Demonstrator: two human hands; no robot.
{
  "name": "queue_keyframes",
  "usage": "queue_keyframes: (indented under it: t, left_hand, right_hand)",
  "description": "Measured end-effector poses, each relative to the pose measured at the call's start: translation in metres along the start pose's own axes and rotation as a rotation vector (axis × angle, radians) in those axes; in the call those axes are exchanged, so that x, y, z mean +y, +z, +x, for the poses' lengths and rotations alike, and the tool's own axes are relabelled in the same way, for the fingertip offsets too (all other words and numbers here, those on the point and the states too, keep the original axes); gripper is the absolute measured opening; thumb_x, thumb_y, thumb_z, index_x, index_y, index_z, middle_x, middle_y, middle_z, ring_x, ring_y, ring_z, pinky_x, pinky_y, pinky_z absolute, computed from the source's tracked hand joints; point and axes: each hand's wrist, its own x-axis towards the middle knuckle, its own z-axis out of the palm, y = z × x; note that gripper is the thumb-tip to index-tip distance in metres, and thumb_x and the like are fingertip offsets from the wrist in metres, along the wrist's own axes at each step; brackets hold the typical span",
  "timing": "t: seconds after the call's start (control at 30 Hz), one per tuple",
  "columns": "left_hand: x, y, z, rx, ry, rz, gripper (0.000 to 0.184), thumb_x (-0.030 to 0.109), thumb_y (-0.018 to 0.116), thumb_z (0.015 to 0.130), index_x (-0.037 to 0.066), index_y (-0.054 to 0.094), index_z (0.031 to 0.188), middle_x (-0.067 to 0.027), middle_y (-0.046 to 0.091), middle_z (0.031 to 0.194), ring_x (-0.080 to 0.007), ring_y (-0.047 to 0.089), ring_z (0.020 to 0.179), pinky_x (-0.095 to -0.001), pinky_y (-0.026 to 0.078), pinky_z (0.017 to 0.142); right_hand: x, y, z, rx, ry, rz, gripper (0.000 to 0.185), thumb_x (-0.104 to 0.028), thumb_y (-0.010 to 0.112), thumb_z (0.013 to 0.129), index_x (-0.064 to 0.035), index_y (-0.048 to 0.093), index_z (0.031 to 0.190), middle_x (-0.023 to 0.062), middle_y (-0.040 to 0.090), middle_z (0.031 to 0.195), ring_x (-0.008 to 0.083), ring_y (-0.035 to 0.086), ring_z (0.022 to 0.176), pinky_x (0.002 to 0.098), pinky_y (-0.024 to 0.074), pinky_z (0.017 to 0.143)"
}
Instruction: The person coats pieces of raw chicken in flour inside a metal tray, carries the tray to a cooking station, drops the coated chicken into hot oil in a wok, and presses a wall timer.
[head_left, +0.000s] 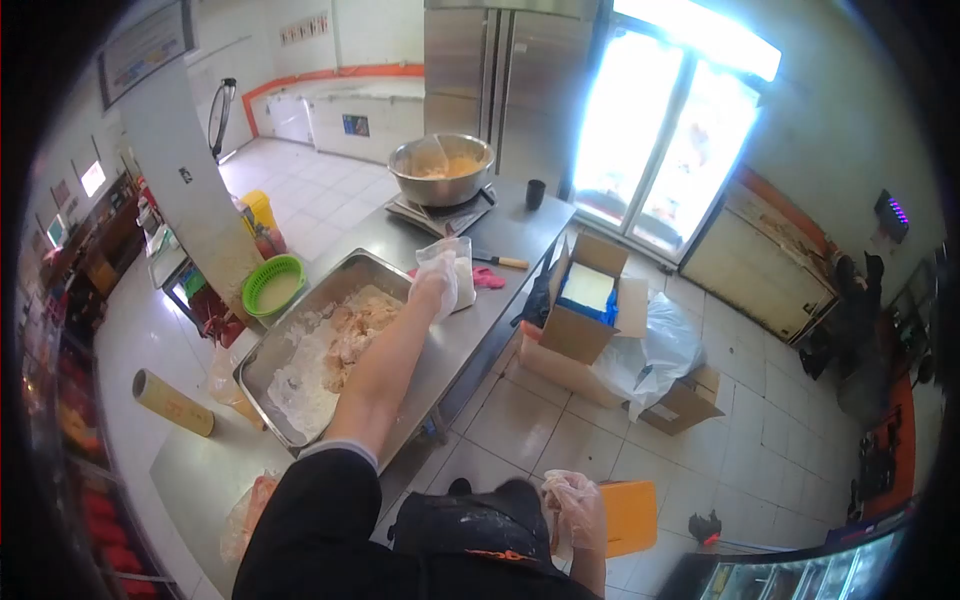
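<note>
My left hand (437, 282), in a clear plastic glove, reaches over the steel table and closes on the near side of a translucent container (464, 272) that looks partly white inside. Below that arm lies a deep steel tray (262, 372) with white flour (305, 385) and floury pieces of raw meat (358, 325). Down by my waist is my right hand (574, 508), also gloved, its fingers curled. An orange rectangular plastic piece (630, 518) shows right beside it; whether the hand holds it is unclear.
A steel bowl (440, 185) of orange-tinted mix stands on a scale (425, 220). Nearby are a knife (508, 262), pink cloth (487, 278), dark cup (536, 194) and green basket (273, 287). A film roll (173, 403) is left; open cardboard boxes (575, 345) sit right.
</note>
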Motion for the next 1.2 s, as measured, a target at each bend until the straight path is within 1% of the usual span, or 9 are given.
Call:
queue_keyframes:
  t: [0.23,0.37,0.7,0.9,1.03,1.07,1.1,1.13,1.2]
  left_hand:
    - [0.045,0.017,0.112,0.127,-0.113,0.158,0.067,0.065,0.044,0.095,0.004,0.056,0.119,-0.0153,0.065,0.083,-0.0251,0.060,0.065,-0.0428,0.047,0.053]
    - [0.009,0.006,0.155,0.227,-0.300,-0.469,0.041,0.050,0.048,0.097,0.012,0.063,0.098,-0.0124,0.064,0.072,-0.0236,0.058,0.056,-0.0391,0.044,0.048]
    - [0.000,0.056,0.121,0.610,-0.114,-0.485,0.021,0.027,0.059,0.092,0.013,0.056,0.077,-0.0008,0.051,0.062,-0.0153,0.053,0.054,-0.0359,0.041,0.048]
    - [-0.054,0.039,0.121,0.702,0.636,1.518,0.012,0.016,0.059,0.092,0.005,0.058,0.096,-0.0031,0.057,0.074,-0.0156,0.059,0.064,-0.0302,0.045,0.052]
    - [-0.010,0.048,0.103,0.521,0.147,0.123,0.013,0.020,0.059,0.096,0.007,0.062,0.097,0.0020,0.057,0.075,-0.0098,0.056,0.066,-0.0262,0.044,0.057]
    - [0.014,0.049,0.092,0.500,0.081,-0.052,0.014,0.021,0.059,0.097,0.008,0.063,0.097,0.0033,0.057,0.075,-0.0083,0.055,0.067,-0.0252,0.044,0.058]
    - [0.044,0.048,0.079,0.471,0.046,-0.130,0.014,0.022,0.059,0.098,0.009,0.064,0.097,0.0046,0.056,0.075,-0.0069,0.055,0.068,-0.0243,0.044,0.059]
    - [0.079,0.047,0.059,0.405,0.084,-0.030,0.018,0.025,0.058,0.098,0.008,0.064,0.101,0.0007,0.057,0.084,-0.0101,0.055,0.076,-0.0266,0.043,0.066]
    - [0.150,0.044,0.020,0.283,0.180,0.161,0.027,0.030,0.056,0.097,0.007,0.064,0.109,-0.0070,0.059,0.101,-0.0166,0.056,0.093,-0.0312,0.042,0.080]
  right_hand:
    - [-0.034,0.000,0.185,0.035,0.129,0.152,0.025,-0.018,0.069,0.089,0.0032,0.066,0.101,0.0039,0.065,0.076,0.0080,0.057,0.064,0.0215,0.0427,0.056]
    - [-0.046,-0.005,0.352,-0.197,0.115,0.063,0.024,-0.018,0.068,0.089,0.0023,0.067,0.101,0.0032,0.065,0.075,0.0075,0.057,0.063,0.0215,0.0426,0.056]
    - [-0.170,0.086,0.622,-0.550,0.108,-0.227,0.017,-0.016,0.069,0.083,-0.0015,0.065,0.090,-0.0008,0.056,0.065,0.0071,0.051,0.056,0.0220,0.0415,0.051]
    - [-0.121,0.136,0.647,-0.800,-0.015,-0.301,0.012,-0.018,0.063,0.087,-0.0065,0.062,0.082,0.0003,0.053,0.063,0.0124,0.050,0.051,0.0264,0.0382,0.047]
    - [-0.083,0.147,0.622,-0.866,-0.075,-0.186,0.016,-0.022,0.063,0.090,-0.0075,0.062,0.084,0.0001,0.053,0.064,0.0130,0.048,0.052,0.0267,0.0365,0.049]
    - [-0.084,0.150,0.616,-0.824,0.239,-0.068,0.018,-0.023,0.061,0.092,-0.0052,0.064,0.092,0.0023,0.058,0.073,0.0145,0.053,0.062,0.0275,0.0408,0.056]
    - [-0.088,0.158,0.610,-0.755,0.548,0.052,0.023,-0.024,0.059,0.094,-0.0029,0.067,0.100,0.0044,0.064,0.081,0.0159,0.057,0.072,0.0283,0.0451,0.063]
    - [-0.099,0.170,0.602,-0.762,0.627,0.052,0.042,-0.046,0.062,0.092,-0.0048,0.060,0.100,0.0052,0.058,0.075,0.0183,0.051,0.058,0.0269,0.0397,0.054]
    - [-0.117,0.186,0.584,-0.798,0.630,0.090,0.044,-0.046,0.064,0.090,-0.0045,0.059,0.103,0.0065,0.058,0.079,0.0198,0.051,0.063,0.0282,0.0403,0.058]
